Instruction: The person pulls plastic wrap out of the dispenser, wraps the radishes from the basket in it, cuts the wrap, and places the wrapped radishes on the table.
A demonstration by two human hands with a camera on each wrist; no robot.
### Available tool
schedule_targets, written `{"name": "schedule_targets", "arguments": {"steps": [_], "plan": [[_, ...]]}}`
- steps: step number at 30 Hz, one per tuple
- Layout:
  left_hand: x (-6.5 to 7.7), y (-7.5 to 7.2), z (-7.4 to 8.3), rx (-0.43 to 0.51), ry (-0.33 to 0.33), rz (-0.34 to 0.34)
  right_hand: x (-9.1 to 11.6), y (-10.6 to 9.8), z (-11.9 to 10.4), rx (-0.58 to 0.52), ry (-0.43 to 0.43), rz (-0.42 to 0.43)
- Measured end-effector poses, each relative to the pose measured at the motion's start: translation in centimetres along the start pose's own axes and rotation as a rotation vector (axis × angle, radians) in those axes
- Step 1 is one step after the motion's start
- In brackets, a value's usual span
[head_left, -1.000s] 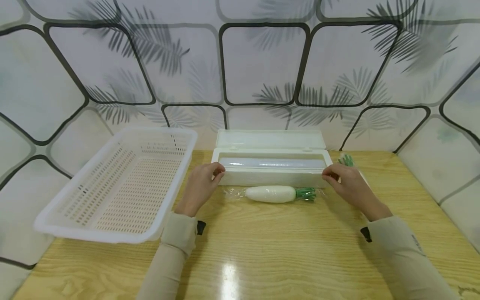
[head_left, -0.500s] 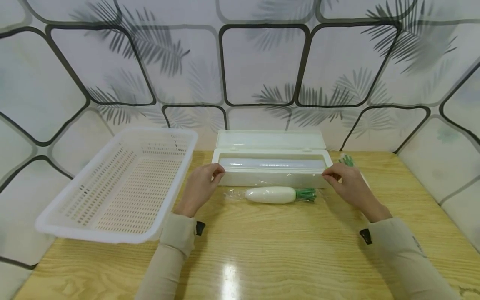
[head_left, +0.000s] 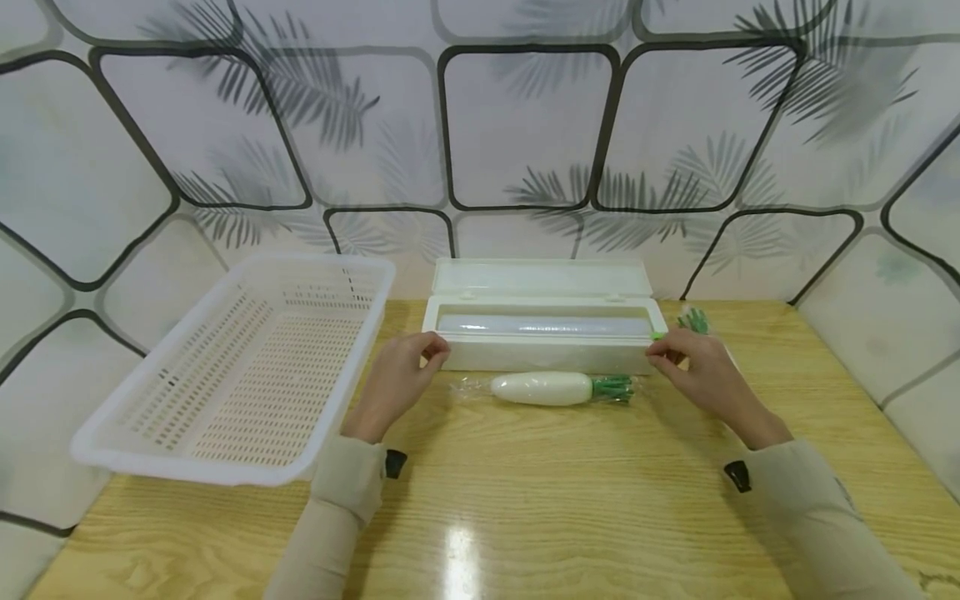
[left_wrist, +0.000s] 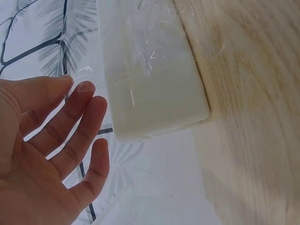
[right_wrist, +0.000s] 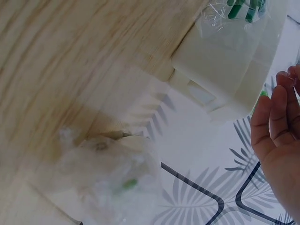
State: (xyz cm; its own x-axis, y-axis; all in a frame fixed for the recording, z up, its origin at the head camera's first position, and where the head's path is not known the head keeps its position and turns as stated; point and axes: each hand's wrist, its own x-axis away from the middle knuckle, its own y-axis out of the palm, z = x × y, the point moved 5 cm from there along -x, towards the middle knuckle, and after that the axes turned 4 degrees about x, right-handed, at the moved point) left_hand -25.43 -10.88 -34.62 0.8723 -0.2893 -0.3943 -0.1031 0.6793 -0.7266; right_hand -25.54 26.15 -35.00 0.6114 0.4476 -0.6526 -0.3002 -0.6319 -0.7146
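Note:
A white cling film box stands with its lid raised and a roll of cling film inside. At its left front corner my left hand pinches the clear film's edge between thumb and index finger. My right hand pinches at the right front corner; the film there is hard to make out. Just in front of the box lies a white radish with cut green stems, in clear wrap. A small green piece shows on the box's rim by the right fingertips.
A white perforated basket stands on the left of the wooden table. Behind my right hand lies another green-stemmed vegetable, mostly hidden. A patterned wall closes off the back.
Both hands have come slightly down toward the person, still pinching. The green piece by the right fingertips shows more clearly. Box, radish and basket stay put.

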Motion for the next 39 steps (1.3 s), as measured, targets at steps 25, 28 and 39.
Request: {"name": "schedule_targets", "arguments": {"steps": [25, 28, 39], "plan": [[2.0, 1.2, 0.3, -0.145, 0.017, -0.276, 2.4, 0.9, 0.4, -0.086, -0.051, -0.243], [2.0, 1.7, 0.3, -0.201, 0.045, -0.304, 2.5, 1.2, 0.5, -0.069, -0.034, -0.296], [1.5, 3.3, -0.3, -0.287, 0.033, -0.323, 2.1, 2.3, 0.3, 0.019, 0.072, -0.478]]}}
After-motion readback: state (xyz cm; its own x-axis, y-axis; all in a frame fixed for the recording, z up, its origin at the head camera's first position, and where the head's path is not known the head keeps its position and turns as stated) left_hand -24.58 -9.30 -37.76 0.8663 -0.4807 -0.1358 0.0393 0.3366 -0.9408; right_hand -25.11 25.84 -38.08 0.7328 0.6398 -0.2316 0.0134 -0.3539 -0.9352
